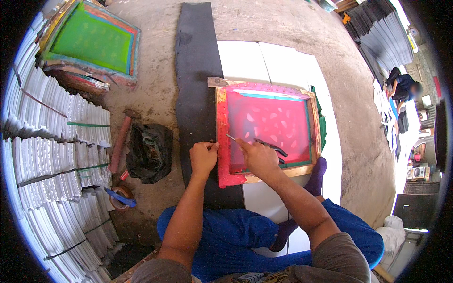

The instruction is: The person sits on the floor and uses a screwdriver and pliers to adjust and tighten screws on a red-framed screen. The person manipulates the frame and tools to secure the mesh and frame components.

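A wooden-framed printing screen (286,150) with pink and red paint lies flat in front of me, pale blotches showing on its mesh. My right hand (258,159) is closed over the mesh around a black-handled hand tool (273,147). Its thin metal tip points left, toward the red-painted side of the frame; the hand hides its middle. Just outside that left side, my left hand (204,158) is closed with thumb and fingers together. What it pinches, if anything, is hidden.
Under the screen lie white boards (243,59) and a black sheet (193,70). Leftward are a black plastic bag (150,153), a tape roll (121,198), a red roller-like bar (121,144), a green screen (94,40) and strapped white stacks (45,165). Another person (403,89) works far right.
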The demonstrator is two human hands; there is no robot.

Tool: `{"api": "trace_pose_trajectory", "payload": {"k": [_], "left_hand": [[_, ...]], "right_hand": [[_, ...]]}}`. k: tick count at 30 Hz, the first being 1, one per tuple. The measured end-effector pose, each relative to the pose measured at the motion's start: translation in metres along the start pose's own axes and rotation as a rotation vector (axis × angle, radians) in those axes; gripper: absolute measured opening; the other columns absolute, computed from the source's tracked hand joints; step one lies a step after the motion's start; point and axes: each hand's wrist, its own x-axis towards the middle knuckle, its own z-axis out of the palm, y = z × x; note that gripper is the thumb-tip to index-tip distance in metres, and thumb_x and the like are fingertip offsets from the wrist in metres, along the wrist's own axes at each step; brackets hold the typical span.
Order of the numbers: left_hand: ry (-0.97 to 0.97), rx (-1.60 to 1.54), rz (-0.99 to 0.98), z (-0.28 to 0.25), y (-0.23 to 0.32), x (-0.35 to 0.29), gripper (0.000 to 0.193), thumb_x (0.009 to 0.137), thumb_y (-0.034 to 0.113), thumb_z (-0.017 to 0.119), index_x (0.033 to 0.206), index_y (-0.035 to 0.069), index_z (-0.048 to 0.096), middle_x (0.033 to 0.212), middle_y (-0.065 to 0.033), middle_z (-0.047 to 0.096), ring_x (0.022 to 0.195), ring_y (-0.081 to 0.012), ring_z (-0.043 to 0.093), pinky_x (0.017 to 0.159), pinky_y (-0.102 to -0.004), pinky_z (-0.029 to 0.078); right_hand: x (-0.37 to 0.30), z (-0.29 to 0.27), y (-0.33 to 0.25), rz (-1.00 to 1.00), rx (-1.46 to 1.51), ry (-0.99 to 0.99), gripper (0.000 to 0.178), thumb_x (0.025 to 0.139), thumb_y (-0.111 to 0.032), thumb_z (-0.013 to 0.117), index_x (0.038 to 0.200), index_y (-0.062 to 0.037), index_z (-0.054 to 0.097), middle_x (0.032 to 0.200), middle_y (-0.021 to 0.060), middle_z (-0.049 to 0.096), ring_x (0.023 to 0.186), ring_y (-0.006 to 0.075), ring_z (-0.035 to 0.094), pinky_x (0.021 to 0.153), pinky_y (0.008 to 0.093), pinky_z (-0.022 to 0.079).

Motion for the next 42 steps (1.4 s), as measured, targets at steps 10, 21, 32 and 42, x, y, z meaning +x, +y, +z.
{"api": "trace_pose_trajectory", "payload": {"k": [10,21,32,42], "left_hand": [[-0.042,-0.011,-0.063,0.000,-0.002,-0.001,0.025,0.086,0.026,0.074,0.090,0.001,0.078,0.082,-0.0205,0.073,0.079,-0.0359,0.073,0.075,-0.0430,0.055],[-0.058,-0.111,-0.127,0.001,-0.005,-0.002,0.019,0.083,0.020,0.076,0.091,0.003,0.079,0.084,-0.0189,0.075,0.080,-0.0321,0.074,0.077,-0.0410,0.056],[-0.066,-0.025,-0.064,-0.005,0.010,-0.005,0.018,0.087,0.020,0.073,0.092,0.003,0.079,0.084,-0.0179,0.075,0.080,-0.0332,0.074,0.078,-0.0412,0.055],[-0.044,-0.011,-0.049,-0.001,0.004,-0.002,0.019,0.086,0.021,0.074,0.092,0.004,0.079,0.084,-0.0188,0.074,0.081,-0.0331,0.074,0.077,-0.0411,0.055]], "right_hand": [[0.000,-0.021,-0.028,0.110,-0.073,-0.147,0.039,0.096,-0.022,0.056,0.135,-0.0221,0.057,0.090,0.0190,0.070,0.078,0.0385,0.073,0.063,0.0513,0.059],[0.009,-0.014,-0.055,0.218,0.025,-0.242,0.036,0.092,-0.019,0.058,0.128,-0.0108,0.057,0.086,0.0231,0.070,0.080,0.0420,0.072,0.069,0.0535,0.060],[-0.006,-0.003,-0.009,0.108,0.156,-0.054,0.034,0.099,-0.027,0.056,0.132,-0.0227,0.063,0.081,0.0211,0.069,0.075,0.0415,0.070,0.066,0.0539,0.056],[-0.004,0.014,-0.008,0.068,0.087,-0.015,0.036,0.098,-0.026,0.054,0.134,-0.0226,0.058,0.079,0.0188,0.069,0.071,0.0395,0.072,0.059,0.0515,0.059]]}}
